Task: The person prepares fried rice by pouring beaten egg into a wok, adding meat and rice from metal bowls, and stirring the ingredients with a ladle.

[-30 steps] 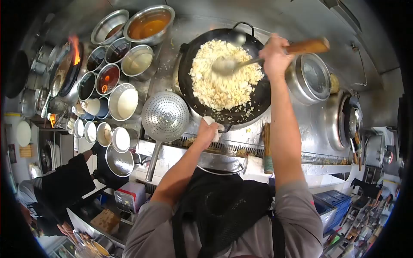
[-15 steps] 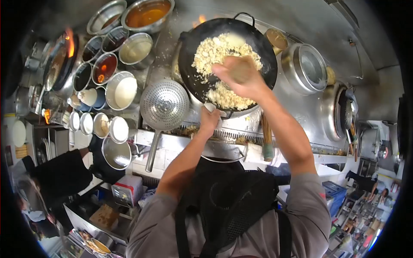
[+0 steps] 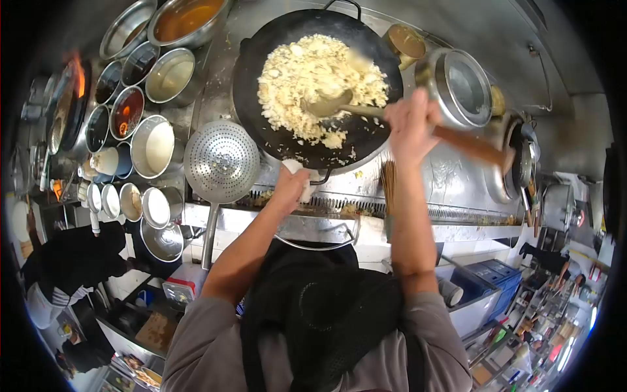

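Observation:
A large black wok point(image 3: 251, 130) holds a heap of pale yellow fried rice point(image 3: 313, 62). My left hand point(image 3: 287, 189) is closed around a folded white cloth point(image 3: 300, 175) at the wok's near rim, beside its near loop handle. My right hand point(image 3: 413, 124) grips a ladle point(image 3: 330, 104) by its shaft, over the wok's right edge. The ladle's bowl lies in the rice, and its wooden handle, blurred, sticks out to the right. A whitish blurred patch at the upper right of the rice cannot be made out.
A perforated strainer point(image 3: 222, 162) rests left of the wok. Beyond it stand metal bowls of sauces and powders point(image 3: 155, 147). To the right are a lidded metal pot point(image 3: 464, 88) and a bamboo brush point(image 3: 388, 189). Flame point(image 3: 80, 75) rises at another wok, far left.
My right hand has swung right and the ladle's bowl now shows in the rice. The rice has been pushed together toward the far side. My left hand stays at the near rim.

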`<state>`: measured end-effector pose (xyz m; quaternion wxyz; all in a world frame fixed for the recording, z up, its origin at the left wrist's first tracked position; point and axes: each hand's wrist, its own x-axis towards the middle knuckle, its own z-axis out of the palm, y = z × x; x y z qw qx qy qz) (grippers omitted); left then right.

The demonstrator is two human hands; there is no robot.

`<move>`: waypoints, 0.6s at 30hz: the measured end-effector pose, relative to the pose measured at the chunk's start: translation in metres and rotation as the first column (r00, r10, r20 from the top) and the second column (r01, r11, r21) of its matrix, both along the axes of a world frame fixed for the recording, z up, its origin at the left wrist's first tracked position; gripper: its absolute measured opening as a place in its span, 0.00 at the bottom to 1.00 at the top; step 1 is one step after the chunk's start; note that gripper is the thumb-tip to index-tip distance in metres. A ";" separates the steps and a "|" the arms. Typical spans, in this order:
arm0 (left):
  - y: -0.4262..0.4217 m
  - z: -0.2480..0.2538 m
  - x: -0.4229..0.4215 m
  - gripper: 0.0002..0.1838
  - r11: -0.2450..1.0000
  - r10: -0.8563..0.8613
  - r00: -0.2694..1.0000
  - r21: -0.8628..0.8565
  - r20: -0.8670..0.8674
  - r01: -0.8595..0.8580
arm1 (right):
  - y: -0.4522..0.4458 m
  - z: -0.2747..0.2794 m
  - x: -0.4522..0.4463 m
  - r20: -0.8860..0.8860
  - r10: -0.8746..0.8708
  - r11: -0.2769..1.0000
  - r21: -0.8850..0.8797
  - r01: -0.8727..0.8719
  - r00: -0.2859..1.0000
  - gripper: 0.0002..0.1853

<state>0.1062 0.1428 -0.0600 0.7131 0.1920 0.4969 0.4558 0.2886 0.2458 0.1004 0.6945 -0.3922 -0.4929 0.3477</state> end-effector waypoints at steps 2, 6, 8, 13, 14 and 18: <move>-0.004 0.003 -0.003 0.18 0.999 -0.005 1.000 -0.043 0.014 0.006 | 0.002 0.029 0.061 -0.042 -0.099 0.995 -0.026 0.098 0.994 0.14; 0.001 0.000 -0.014 0.17 0.998 -0.057 0.998 -0.030 0.039 0.058 | 0.035 0.008 0.047 -0.072 -0.350 0.930 0.094 0.355 0.934 0.10; 0.004 -0.007 -0.008 0.17 1.000 -0.021 1.000 0.005 -0.014 0.021 | 0.039 0.003 -0.010 -0.271 -0.107 0.989 0.069 0.131 0.957 0.12; 0.005 -0.019 -0.008 0.11 1.000 0.029 0.991 -0.002 -0.130 -0.029 | 0.074 0.095 -0.038 0.115 -0.115 0.991 -0.056 0.123 0.987 0.22; 0.004 -0.038 -0.004 0.08 0.994 0.106 0.981 0.011 -0.164 -0.106 | 0.073 0.121 -0.041 0.033 -0.116 0.993 -0.002 0.116 0.993 0.22; 0.005 -0.031 0.001 0.06 0.986 0.167 0.965 0.016 -0.203 -0.167 | 0.113 0.045 -0.060 -0.034 -0.064 0.986 0.149 0.069 0.997 0.22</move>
